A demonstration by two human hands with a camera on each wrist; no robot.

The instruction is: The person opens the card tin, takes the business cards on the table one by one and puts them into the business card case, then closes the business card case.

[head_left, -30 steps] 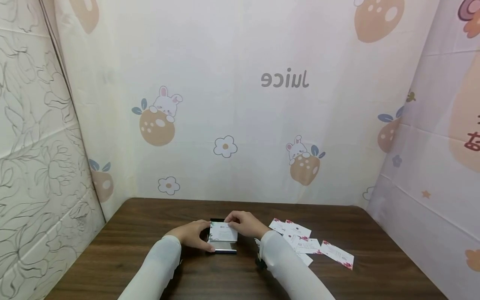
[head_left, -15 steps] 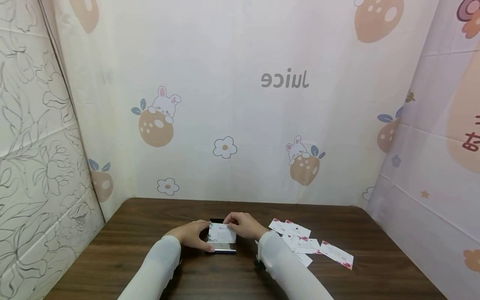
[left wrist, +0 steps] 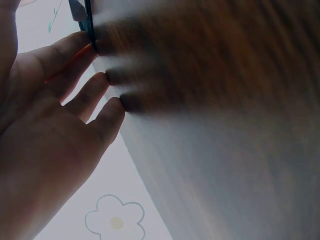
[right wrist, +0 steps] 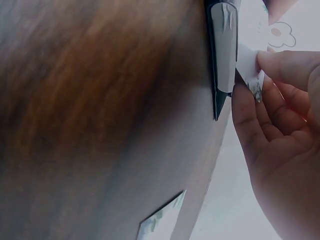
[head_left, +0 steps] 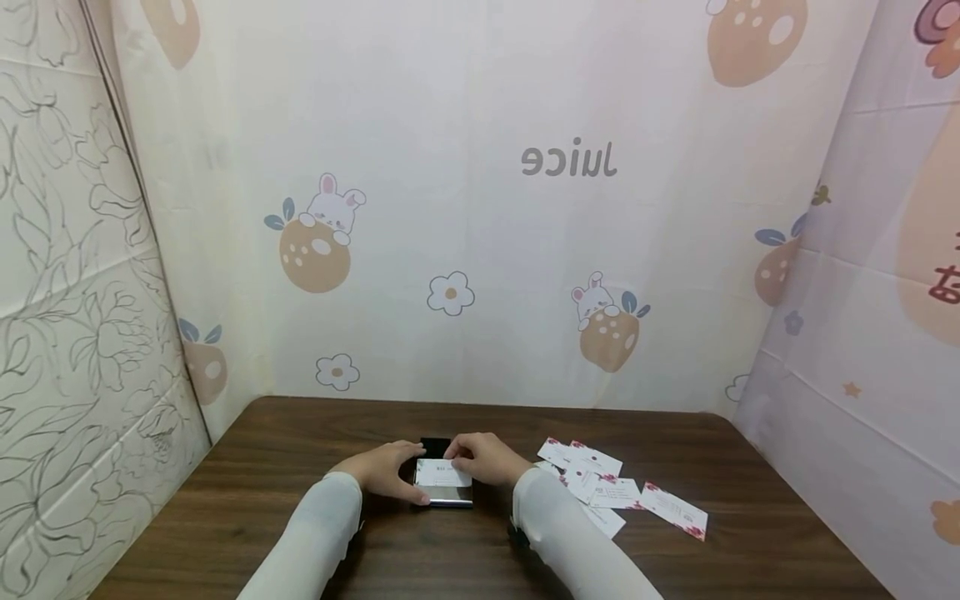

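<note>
A metal business card case (head_left: 450, 502) with a black-lined lid lies open in front of me. My left hand (head_left: 378, 472) holds its left side, thumb at the front corner and fingers farther back. In the left wrist view, fingertips meet the case's dark edge (left wrist: 89, 22) while others touch the table. A white business card (head_left: 437, 473) lies over the case's tray. My right hand (head_left: 491, 461) pinches the card's far right corner. The right wrist view has the thumb on top of the card (right wrist: 250, 45) and fingers below, beside the silver case wall (right wrist: 224, 45).
Several white business cards with pink floral corners (head_left: 615, 492) lie loosely overlapping to the right, one slightly apart (head_left: 675, 508). The brown wooden table (head_left: 420, 550) ends at a patterned curtain (head_left: 487, 358) behind, with more patterned cloth along both sides.
The card has slid toward me over the case, with the right hand following it down slightly. More of the black lid shows behind the card. The left hand has stayed in place.
</note>
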